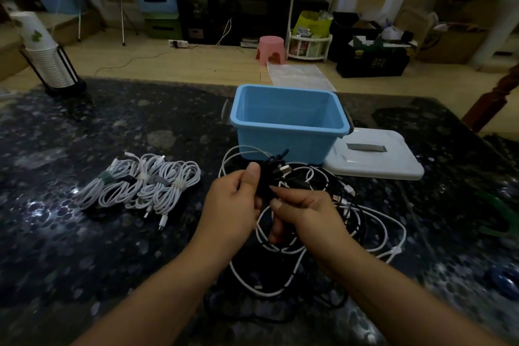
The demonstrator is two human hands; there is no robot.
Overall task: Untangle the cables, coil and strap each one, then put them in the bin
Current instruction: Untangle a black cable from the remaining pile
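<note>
Left hand and right hand both pinch the black cable bundle mid-table, thumbs pressed on it, fingers curled round it. Tangled pile of white and black cables trails under the hands toward 4 o'clock. Strapped white coils lie at 9 o'clock; blue bin stands at 12, white lid at 2, touching the bin.

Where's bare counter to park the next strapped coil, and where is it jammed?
Free: the dark countertop near-left, below the strapped white coils; also the strip between those coils and the cup stack. The blue bin holds nothing. Crowded: the tangled cables under the left hand and right hand, reaching the white lid.
</note>
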